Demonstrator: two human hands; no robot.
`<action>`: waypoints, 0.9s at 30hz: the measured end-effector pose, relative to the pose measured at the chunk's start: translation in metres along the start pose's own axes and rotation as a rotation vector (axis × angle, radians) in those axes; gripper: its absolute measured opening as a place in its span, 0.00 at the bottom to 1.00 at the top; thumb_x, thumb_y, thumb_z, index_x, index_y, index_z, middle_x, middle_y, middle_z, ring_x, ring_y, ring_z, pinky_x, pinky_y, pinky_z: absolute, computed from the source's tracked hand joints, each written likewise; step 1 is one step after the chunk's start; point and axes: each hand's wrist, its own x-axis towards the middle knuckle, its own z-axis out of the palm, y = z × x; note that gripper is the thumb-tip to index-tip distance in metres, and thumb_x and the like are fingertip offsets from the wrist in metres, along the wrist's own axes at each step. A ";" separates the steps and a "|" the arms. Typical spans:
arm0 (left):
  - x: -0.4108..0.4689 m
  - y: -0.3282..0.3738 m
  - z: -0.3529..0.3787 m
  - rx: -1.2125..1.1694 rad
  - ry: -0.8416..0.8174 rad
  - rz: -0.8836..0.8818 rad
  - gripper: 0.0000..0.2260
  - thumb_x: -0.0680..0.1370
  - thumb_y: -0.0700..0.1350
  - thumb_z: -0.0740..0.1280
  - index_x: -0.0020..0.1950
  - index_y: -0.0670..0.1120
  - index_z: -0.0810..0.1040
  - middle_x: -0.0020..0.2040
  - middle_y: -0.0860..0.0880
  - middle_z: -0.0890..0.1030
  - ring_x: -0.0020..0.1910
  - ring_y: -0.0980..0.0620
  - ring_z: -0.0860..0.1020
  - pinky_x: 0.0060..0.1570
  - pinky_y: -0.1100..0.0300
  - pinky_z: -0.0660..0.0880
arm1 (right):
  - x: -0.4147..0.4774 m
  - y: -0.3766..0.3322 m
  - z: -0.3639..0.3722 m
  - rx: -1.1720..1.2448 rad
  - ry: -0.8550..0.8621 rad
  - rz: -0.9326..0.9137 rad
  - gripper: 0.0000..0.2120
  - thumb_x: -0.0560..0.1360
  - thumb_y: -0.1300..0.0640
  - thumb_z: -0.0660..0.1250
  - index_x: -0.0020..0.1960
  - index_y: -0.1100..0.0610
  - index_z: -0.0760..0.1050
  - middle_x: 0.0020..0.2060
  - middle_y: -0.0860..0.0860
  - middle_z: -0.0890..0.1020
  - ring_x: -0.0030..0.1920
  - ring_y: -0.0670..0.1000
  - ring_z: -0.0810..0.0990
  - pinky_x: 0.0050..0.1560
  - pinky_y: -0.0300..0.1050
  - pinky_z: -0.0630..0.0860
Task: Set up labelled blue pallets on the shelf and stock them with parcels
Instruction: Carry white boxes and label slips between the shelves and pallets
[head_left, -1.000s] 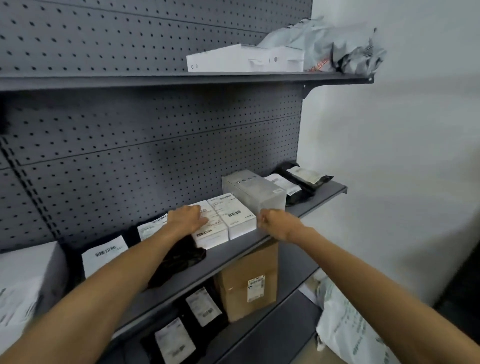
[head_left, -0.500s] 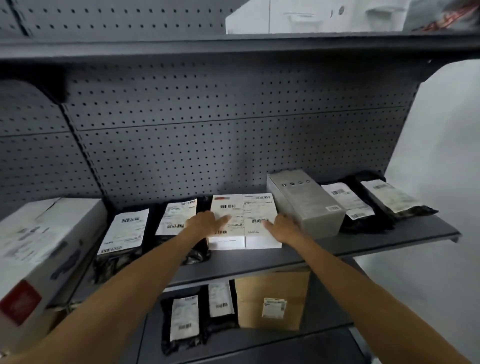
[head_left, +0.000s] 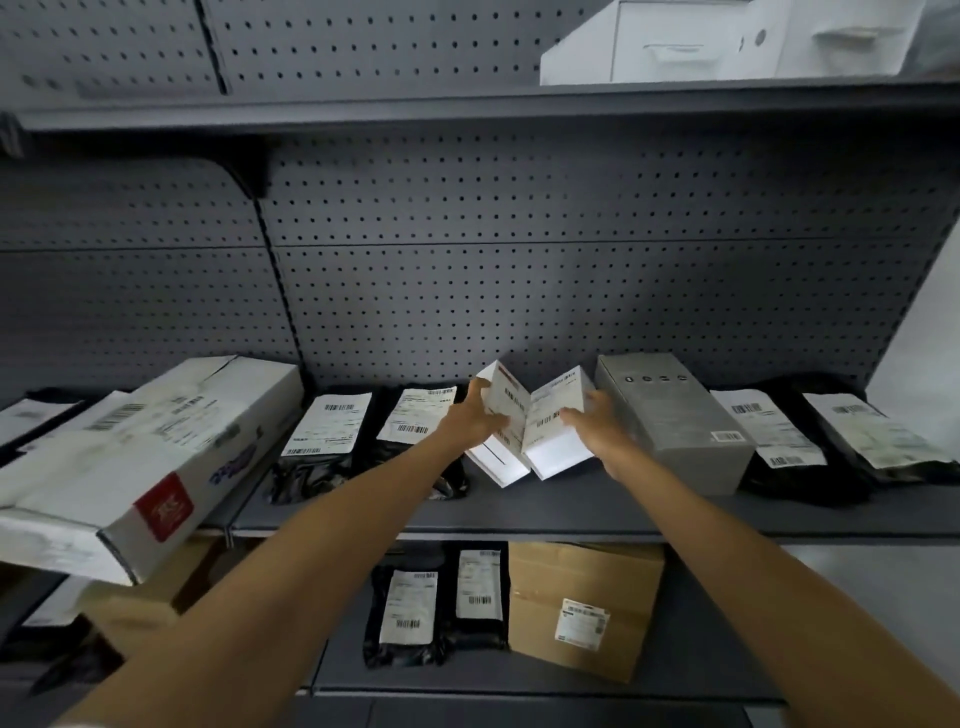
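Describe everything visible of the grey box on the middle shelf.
The grey box is a long, closed, cardboard-looking carton, matt silver-grey. It lies flat on the middle shelf, lengthwise toward the pegboard. Small dark marks line its far top end; a white barcode sticker sits near its front right corner. The right hand, holding a white box, is just left of it, contact unclear; a black labelled bag lies beside its right side.

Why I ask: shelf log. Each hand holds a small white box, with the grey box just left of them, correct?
No: the head view shows the grey box just right of them. The left hand and right hand hold the small white boxes.
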 end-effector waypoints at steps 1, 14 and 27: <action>-0.005 -0.001 -0.006 -0.030 0.018 0.009 0.23 0.78 0.47 0.66 0.70 0.50 0.60 0.61 0.42 0.78 0.56 0.41 0.78 0.56 0.50 0.76 | -0.002 -0.004 0.002 0.023 0.017 -0.020 0.24 0.75 0.55 0.66 0.69 0.56 0.64 0.60 0.54 0.77 0.53 0.56 0.80 0.49 0.53 0.80; -0.136 -0.110 -0.219 -0.083 0.408 0.123 0.17 0.79 0.47 0.66 0.65 0.49 0.63 0.56 0.40 0.80 0.50 0.40 0.81 0.48 0.45 0.80 | -0.115 -0.129 0.125 0.065 0.012 -0.280 0.23 0.77 0.51 0.62 0.70 0.51 0.61 0.62 0.55 0.74 0.54 0.58 0.78 0.53 0.55 0.79; -0.387 -0.319 -0.433 -0.141 0.819 -0.110 0.18 0.80 0.46 0.64 0.68 0.50 0.63 0.59 0.45 0.79 0.52 0.44 0.81 0.51 0.49 0.79 | -0.311 -0.280 0.405 0.065 -0.368 -0.552 0.21 0.79 0.51 0.59 0.70 0.52 0.62 0.59 0.52 0.75 0.52 0.55 0.75 0.46 0.47 0.71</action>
